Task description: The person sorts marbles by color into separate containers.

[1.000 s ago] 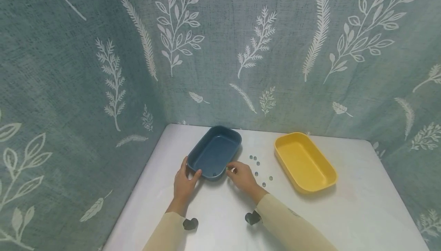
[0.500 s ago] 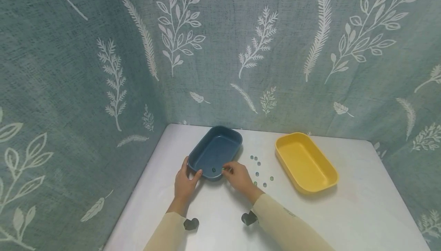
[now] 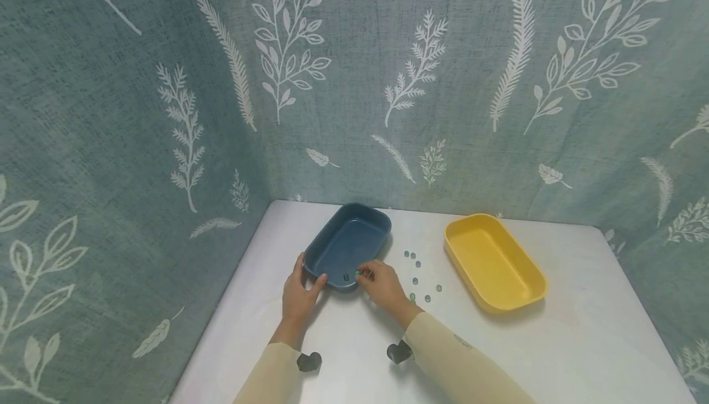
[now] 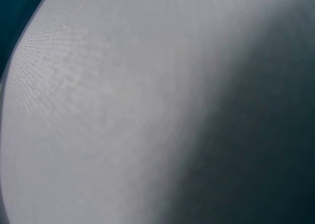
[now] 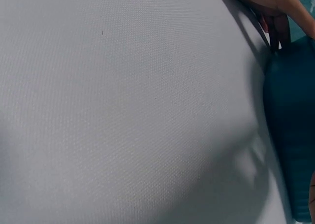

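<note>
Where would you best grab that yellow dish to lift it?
Probably by the raised rim of the yellow dish, coming from above at its near short end, thumb inside and fingers outside. It lies flat, open side up and empty, angled on the white table, and nothing crowds that end.

Head view evenly lit, sharp, soft shadows on surface (image 3: 581, 342). Left wrist view blurred, dark shadow at right. Right wrist view close, weave texture crisp.
</note>
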The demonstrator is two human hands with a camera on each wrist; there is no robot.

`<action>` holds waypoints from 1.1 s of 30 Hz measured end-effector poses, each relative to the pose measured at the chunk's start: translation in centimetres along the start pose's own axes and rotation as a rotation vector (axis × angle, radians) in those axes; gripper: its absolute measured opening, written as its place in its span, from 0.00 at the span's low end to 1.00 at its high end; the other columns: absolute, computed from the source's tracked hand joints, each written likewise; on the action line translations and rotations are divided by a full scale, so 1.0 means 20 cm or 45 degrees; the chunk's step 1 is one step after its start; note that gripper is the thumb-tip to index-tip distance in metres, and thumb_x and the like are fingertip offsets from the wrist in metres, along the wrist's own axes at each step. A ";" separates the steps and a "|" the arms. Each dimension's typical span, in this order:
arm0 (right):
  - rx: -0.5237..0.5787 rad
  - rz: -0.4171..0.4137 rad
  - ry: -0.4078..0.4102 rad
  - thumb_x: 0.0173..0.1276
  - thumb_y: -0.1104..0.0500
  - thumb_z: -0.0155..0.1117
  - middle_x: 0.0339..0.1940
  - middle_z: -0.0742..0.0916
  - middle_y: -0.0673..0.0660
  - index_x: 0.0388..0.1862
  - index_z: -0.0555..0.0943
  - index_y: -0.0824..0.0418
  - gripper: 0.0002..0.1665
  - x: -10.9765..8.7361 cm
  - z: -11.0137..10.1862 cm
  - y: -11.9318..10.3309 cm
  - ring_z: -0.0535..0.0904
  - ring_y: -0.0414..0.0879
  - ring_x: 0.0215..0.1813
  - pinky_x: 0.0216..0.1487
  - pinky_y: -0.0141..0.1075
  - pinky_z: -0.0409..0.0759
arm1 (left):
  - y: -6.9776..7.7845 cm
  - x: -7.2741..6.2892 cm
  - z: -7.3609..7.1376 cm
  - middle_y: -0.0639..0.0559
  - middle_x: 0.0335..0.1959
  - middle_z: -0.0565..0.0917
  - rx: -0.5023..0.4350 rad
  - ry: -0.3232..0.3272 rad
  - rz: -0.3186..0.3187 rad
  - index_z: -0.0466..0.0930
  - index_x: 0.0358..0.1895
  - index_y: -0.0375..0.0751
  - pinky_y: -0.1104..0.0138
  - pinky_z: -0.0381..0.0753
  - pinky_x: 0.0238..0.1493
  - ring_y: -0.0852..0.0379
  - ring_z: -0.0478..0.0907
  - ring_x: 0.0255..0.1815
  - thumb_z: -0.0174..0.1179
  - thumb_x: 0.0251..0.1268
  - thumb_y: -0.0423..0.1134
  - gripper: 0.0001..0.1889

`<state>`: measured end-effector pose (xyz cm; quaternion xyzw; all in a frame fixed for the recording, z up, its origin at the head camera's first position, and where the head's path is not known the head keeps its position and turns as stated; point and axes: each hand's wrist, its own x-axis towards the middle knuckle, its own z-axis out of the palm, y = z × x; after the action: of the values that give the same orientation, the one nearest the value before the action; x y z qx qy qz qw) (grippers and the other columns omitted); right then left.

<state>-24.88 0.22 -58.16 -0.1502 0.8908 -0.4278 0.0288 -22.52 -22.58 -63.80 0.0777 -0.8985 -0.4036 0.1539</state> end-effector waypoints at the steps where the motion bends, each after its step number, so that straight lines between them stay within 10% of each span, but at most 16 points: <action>1: 0.005 -0.002 0.002 0.67 0.53 0.66 0.34 0.78 0.43 0.49 0.83 0.55 0.13 0.00 0.00 0.00 0.74 0.37 0.35 0.35 0.29 0.77 | 0.00 0.00 0.00 0.44 0.72 0.65 0.000 0.000 -0.002 0.51 0.77 0.53 0.43 0.59 0.68 0.38 0.62 0.70 0.64 0.60 0.60 0.46; 22: -0.018 -0.016 0.016 0.69 0.51 0.64 0.37 0.81 0.40 0.49 0.82 0.52 0.12 -0.06 -0.03 0.10 0.75 0.36 0.38 0.38 0.31 0.78 | 0.02 -0.01 0.02 0.47 0.74 0.63 -0.018 -0.020 0.005 0.51 0.77 0.53 0.46 0.57 0.70 0.41 0.60 0.72 0.64 0.60 0.59 0.46; 33: -0.017 0.010 0.177 0.67 0.57 0.66 0.33 0.81 0.42 0.46 0.83 0.54 0.09 -0.17 -0.25 0.31 0.75 0.38 0.34 0.36 0.34 0.78 | 0.03 0.00 -0.01 0.45 0.74 0.62 -0.040 -0.016 0.004 0.51 0.78 0.53 0.43 0.56 0.69 0.39 0.59 0.72 0.63 0.61 0.60 0.46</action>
<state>-24.02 8.69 -60.06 -0.1169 0.8940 -0.4313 -0.0324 -22.41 -22.27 -63.31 0.0714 -0.8932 -0.4179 0.1501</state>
